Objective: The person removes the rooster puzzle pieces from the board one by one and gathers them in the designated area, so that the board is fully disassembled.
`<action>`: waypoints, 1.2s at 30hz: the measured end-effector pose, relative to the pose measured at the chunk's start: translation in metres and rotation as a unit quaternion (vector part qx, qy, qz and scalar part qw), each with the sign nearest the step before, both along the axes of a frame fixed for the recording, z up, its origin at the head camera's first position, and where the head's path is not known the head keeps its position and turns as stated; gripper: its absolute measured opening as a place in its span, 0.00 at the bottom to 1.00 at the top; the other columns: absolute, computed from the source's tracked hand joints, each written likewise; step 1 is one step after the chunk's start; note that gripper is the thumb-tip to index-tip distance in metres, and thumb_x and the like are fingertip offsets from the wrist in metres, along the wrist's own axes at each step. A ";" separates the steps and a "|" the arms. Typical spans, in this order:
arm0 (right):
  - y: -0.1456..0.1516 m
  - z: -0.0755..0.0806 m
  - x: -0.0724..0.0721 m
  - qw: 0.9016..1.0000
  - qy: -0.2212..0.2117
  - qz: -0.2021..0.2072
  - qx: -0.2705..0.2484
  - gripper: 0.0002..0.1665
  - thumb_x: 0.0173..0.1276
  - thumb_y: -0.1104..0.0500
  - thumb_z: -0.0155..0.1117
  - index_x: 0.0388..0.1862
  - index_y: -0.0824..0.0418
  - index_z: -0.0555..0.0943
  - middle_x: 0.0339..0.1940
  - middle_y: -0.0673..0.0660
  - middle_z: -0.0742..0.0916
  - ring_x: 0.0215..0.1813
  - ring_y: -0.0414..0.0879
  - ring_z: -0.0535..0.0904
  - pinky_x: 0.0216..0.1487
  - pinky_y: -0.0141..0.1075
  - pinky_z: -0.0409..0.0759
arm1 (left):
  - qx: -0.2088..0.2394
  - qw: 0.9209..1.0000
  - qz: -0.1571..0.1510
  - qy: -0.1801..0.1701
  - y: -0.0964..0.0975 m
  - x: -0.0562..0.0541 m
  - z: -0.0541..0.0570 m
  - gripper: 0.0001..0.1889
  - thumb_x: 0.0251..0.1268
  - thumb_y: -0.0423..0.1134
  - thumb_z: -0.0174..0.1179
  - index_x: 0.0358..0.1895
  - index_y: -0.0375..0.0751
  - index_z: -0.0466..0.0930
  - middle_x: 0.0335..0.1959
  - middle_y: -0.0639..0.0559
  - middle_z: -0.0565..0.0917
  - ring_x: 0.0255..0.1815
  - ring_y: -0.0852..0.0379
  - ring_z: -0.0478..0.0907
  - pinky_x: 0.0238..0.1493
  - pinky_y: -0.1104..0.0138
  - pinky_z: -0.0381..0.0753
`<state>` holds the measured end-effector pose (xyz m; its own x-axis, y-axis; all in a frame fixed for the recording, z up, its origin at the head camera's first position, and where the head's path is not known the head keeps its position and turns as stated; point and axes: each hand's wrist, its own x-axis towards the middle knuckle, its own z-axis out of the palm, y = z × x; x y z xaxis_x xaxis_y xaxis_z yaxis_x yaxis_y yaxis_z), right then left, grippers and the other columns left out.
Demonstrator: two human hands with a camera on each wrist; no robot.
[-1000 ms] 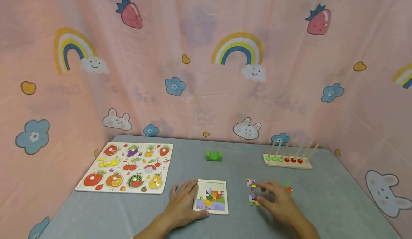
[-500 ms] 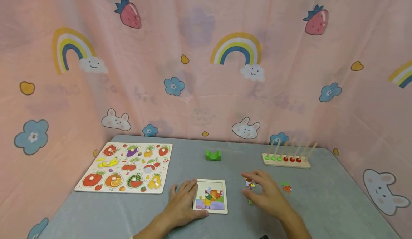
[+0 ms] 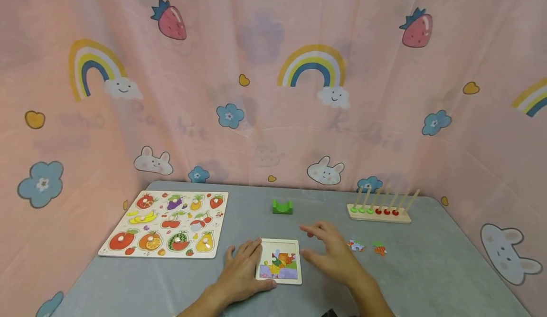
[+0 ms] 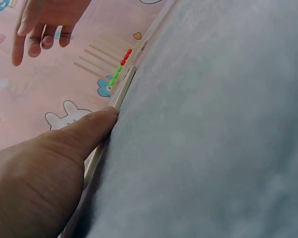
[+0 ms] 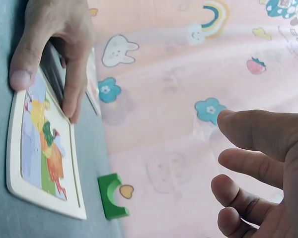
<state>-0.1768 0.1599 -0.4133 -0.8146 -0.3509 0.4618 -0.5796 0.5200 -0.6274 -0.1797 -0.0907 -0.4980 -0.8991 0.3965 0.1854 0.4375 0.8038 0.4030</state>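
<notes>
My left hand holds the left side of a small square jigsaw puzzle tray, thumb at the near edge and fingers at the far edge. Inside the tray, fitted pieces form part of a colourful picture, while the upper left shows bare board. Just right of the tray hovers my right hand, thumb and fingers spread apart with nothing between them. To its right lie a blue-and-red jigsaw piece and an orange-and-green jigsaw piece. The table area under this hand is hidden.
A fruit knob puzzle board lies at the left of the grey table. Behind the tray stands a green notched block. A wooden peg rack with green and red beads is at the back right. A pink patterned curtain encloses the table.
My right hand has moved left from the loose jigsaw pieces to the tray's right side, covering where two pieces lay. My left hand has stayed on the tray.
</notes>
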 end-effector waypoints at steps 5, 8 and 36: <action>-0.013 -0.003 -0.003 1.000 -0.016 0.011 -0.006 0.27 0.56 0.60 0.75 0.56 0.60 0.81 0.39 0.40 0.77 0.46 0.46 0.70 0.46 0.47 0.70 | 0.004 1.000 -0.002 0.001 0.000 0.000 -0.001 0.54 0.47 0.73 0.62 0.68 0.30 0.66 0.68 0.44 0.67 0.67 0.44 0.61 0.58 0.36 0.47; -0.020 -0.008 -0.006 0.999 -0.015 0.028 -0.007 0.27 0.57 0.61 0.73 0.57 0.61 0.81 0.39 0.42 0.76 0.46 0.48 0.70 0.46 0.47 0.70 | 0.003 1.000 0.000 -0.002 0.000 0.000 -0.001 0.54 0.46 0.73 0.62 0.68 0.31 0.66 0.69 0.44 0.67 0.68 0.44 0.60 0.58 0.36 0.47; -0.045 -0.064 -0.022 0.997 -0.040 0.039 0.050 0.29 0.54 0.61 0.72 0.56 0.67 0.80 0.37 0.51 0.76 0.44 0.44 0.67 0.46 0.43 0.67 | -0.008 1.000 0.001 -0.008 -0.001 -0.001 -0.002 0.55 0.46 0.75 0.59 0.68 0.31 0.67 0.69 0.46 0.67 0.68 0.45 0.60 0.60 0.37 0.46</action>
